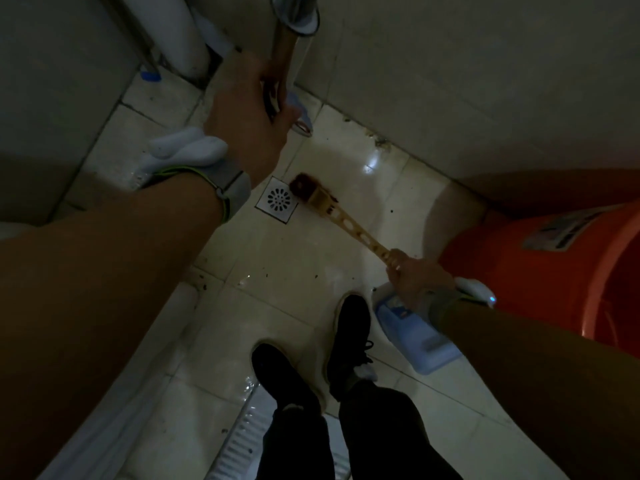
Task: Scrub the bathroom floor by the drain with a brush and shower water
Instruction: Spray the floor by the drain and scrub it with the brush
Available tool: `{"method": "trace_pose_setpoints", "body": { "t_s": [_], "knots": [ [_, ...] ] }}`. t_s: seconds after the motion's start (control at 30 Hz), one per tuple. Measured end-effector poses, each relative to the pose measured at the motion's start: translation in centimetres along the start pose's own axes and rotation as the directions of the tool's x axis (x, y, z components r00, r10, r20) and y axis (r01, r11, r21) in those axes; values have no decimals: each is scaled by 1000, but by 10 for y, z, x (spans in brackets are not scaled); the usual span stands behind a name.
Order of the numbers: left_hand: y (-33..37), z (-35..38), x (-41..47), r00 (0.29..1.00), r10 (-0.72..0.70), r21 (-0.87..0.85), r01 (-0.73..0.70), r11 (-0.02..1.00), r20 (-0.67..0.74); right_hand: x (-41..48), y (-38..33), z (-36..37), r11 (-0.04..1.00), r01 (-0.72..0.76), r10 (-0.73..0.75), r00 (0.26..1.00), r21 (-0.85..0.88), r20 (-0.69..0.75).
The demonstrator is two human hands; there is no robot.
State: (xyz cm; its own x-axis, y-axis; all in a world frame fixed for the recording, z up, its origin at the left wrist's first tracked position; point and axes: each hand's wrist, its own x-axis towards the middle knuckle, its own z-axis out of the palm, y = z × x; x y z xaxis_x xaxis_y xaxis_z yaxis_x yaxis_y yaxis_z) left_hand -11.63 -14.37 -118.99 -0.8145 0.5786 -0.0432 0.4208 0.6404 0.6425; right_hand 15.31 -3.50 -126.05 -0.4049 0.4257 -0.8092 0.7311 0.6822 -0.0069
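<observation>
Orange bucket (540, 271) at right; blue jug (424, 349) near it.

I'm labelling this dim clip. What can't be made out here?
Head view:
Shower head: cut off by the top edge; water flow unclear in the dim light.
Left hand: its grip on the handle is hidden by its own back.
Bucket: label blurred, cut by the right edge.
Bottle: label blurred, partly behind the right arm.

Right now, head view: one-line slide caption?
Right hand grips a yellow slotted-handle brush with bristles beside the square white floor drain; left hand holds a metallic shower head.
</observation>
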Motion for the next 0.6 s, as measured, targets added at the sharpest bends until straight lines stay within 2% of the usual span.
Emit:
{"method": "trace_pose_setpoints", "body": {
  "t_s": [0.13, 0.27, 0.4, 0.5, 0.6],
  "knots": [
    [-3, -1, -3, 999, 44, -13, -44, 999, -24, 35, -70, -16, 995, 95, -91, 991, 35, -96],
    [-3, 2, -8, 996, 74, -25, -75, 997, -45, 50, -125, -40, 979, 165, -178, 977, -117, -117],
    [1, -3, -9, 998, 52, -27, -53, 998, -43, 35, -86, -24, 995, 93, -96, 986, -22, -137],
    [-1, -5, -11, 999, 27, -14, -27, 1000, -35, 7, -28, 1, 999, 43, -41, 997, 28, -67],
    [-5, -7, -11, 1000, 9, -1, -9, 1000, -16, -12, -1, 3, 999, -5, 4, 1000, -43, -22]
  ]
}}
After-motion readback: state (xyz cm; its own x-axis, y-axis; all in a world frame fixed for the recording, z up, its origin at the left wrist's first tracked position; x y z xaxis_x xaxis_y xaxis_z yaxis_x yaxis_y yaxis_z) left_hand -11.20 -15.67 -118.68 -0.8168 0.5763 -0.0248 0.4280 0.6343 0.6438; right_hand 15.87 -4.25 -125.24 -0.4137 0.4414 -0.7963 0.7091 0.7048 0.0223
